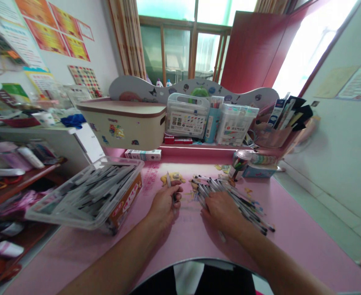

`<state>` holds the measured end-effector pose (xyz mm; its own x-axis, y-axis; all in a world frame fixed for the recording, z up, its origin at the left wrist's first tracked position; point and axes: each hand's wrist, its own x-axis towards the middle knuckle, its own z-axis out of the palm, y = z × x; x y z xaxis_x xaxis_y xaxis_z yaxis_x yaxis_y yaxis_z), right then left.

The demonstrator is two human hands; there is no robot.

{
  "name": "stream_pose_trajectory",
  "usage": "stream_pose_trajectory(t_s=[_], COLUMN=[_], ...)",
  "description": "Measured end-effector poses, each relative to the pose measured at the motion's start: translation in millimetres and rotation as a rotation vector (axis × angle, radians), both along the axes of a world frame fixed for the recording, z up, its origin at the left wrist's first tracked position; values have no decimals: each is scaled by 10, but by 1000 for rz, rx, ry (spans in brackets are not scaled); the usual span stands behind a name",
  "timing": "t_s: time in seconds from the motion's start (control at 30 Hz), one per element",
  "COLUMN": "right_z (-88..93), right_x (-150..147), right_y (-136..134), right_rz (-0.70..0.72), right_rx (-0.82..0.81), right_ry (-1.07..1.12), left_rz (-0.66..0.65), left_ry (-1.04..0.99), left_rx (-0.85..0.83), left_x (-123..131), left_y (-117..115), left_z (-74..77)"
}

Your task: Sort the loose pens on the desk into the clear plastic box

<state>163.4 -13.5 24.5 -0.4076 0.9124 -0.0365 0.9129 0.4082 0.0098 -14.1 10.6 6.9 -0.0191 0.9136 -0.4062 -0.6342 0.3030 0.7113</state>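
Note:
My left hand (pixel 166 200) is closed around a pen (pixel 168 179), whose narrow end points up and away from me. Over a loose heap of pens (pixel 241 200) on the desk rests my right hand (pixel 221 209), its fingers curled onto several clear-barrelled ones with dark ends; exactly how many it grips is hidden. Left of my left hand stands a clear plastic box (pixel 85 223) with an orange-brown label, filled with many clear wrapped or bagged slim items (pixel 100 188) that look like pens.
The pink desk (pixel 186 241) has a raised shelf at the back with a lidded cream bin (pixel 121 127), a marker case (pixel 188 116), a clear marker box (pixel 237 125) and a pink pen holder (pixel 271 135). A jar of pens (pixel 240 164) stands behind the heap. Cluttered shelves (pixel 23 176) are at left.

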Motion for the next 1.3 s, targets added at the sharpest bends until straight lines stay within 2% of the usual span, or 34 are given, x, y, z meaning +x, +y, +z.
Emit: stream_pose_trajectory(t_s=[0.1,0.17,0.43,0.53,0.63,0.73,0.83,0.9,1.0,1.07,1.13,1.2,1.3], right_z=[-65,-121,-206,-234,-302,-347,-319,-278,-235,-225,-225,-228,-233], right_x=[-33,-47,-89,-56,-14,6,-1,-11,-26,-35,-47,-60,-70], right_y=[-1,5,6,47,89,96,69,50,43,48,53,52,39], right_rz=[-8,-19,-103,-68,19,105,168,195,198,149,99,83,85], right_rx=[-5,4,66,104,182,267,289,279,204,100,1,-30,12], right_ry=[-13,-6,154,253,376,492,607,687,790,824,831,825,799], left_rz=[9,-3,-190,-217,-308,-377,-342,-299,-260,-242,-232,-248,-255], left_ry=[89,117,175,194,245,351,548,719,886,1037,1273,1543,1841], left_rx=[63,92,317,323,264,242,329,402,400,393,436,477,508], left_x=[-19,-26,-66,-129,-228,-382,-619,-829,-1184,-1409,-1598,-1739,-1870], left_y=[-14,-49,-378,-491,-577,-649,-672,-627,-449,-285,-122,10,116], left_z=[39,119,671,770,814,930,1156,1317,1480,1511,1477,1389,1187])
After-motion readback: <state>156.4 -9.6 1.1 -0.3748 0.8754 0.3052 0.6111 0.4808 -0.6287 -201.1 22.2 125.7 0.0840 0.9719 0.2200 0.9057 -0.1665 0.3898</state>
